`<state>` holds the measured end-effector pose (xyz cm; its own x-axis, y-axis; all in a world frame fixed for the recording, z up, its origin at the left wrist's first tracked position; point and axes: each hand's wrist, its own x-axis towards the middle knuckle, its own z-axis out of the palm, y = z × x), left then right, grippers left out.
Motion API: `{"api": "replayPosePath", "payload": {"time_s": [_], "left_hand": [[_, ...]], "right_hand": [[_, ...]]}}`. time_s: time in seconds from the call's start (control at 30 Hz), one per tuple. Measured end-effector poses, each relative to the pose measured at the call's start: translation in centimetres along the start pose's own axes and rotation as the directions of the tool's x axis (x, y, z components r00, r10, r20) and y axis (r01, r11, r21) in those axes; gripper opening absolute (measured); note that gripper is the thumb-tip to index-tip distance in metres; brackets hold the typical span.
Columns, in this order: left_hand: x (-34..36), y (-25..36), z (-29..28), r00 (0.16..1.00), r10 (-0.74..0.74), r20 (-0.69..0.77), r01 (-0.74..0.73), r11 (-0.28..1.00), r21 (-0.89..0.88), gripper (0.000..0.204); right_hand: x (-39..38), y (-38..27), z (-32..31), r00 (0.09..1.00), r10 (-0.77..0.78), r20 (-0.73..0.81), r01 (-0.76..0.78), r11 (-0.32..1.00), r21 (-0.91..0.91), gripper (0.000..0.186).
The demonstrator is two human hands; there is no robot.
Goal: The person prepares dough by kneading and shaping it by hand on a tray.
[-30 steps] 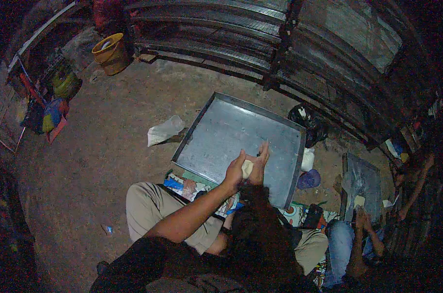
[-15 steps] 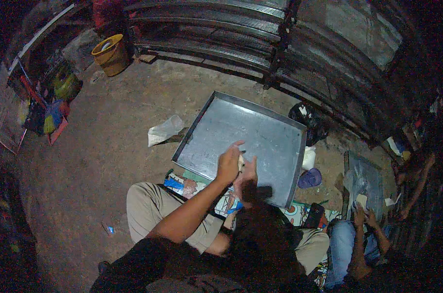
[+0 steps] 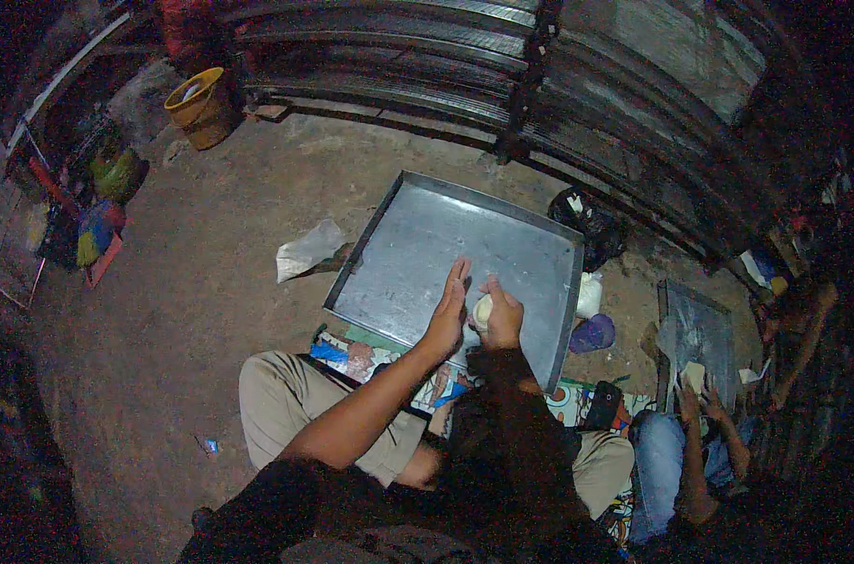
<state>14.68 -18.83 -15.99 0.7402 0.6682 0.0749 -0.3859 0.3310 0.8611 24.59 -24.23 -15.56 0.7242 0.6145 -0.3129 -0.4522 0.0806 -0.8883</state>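
Note:
In my right hand (image 3: 505, 318) is a small round pale lump that looks like dough (image 3: 483, 311), with the fingers curled about it. Just to its left, my left hand (image 3: 448, 315) is held edge-on, fingers stretched out and nothing in it. A narrow gap parts the two hands. Both are over the near part of a large square metal tray (image 3: 418, 226) with raised sides, which bears whitish smears. The underside of the lump is hidden by my right hand.
Left of the tray lies a white bag (image 3: 307, 252); to its right are a black plastic bag (image 3: 587, 226), a white bag (image 3: 589, 295) and a purple cup-like thing (image 3: 593, 334). A phone (image 3: 605, 406) rests near my knee. At right, a co-worker's hands (image 3: 700, 402) hold a pale piece by another tray (image 3: 714, 329).
My hands were close together around the pale lump; now they have come apart, and the lump stays in my right hand. The left hand's fingers have straightened. The view has shifted slightly.

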Motion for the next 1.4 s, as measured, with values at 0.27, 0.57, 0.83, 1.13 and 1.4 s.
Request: {"api": "replayPosePath", "payload": {"time_s": [0.27,0.57,0.83,1.13,1.4], "left_hand": [[-0.7,-1.6,-0.6,0.996,-0.017,0.092,-0.005,0.973,0.232,0.055],[-0.9,-0.4,-1.7,0.864,-0.319,-0.388,0.242,0.942,-0.234,0.036],[0.6,4.4,-2.1,0.83,-0.197,-0.521,0.188,0.98,-0.069,0.056],[-0.5,-1.9,-3.7,0.836,0.194,0.513,-0.541,0.137,0.83,0.064],[-0.9,1.5,2.1,0.904,0.149,0.401,-0.392,0.667,0.634,0.102]], "right_hand": [[1.9,3.8,-1.5,0.984,-0.071,0.166,0.024,0.963,0.268,0.06],[-3.3,1.4,2.6,0.825,-0.478,0.302,0.483,0.316,-0.817,0.063],[-2.6,0.5,2.9,0.955,0.185,0.233,-0.102,0.939,-0.328,0.06],[0.6,2.9,-0.6,0.907,0.333,0.258,-0.415,0.806,0.422,0.069],[0.5,-2.1,-0.2,0.973,0.223,0.054,-0.223,0.862,0.456,0.065]]}}
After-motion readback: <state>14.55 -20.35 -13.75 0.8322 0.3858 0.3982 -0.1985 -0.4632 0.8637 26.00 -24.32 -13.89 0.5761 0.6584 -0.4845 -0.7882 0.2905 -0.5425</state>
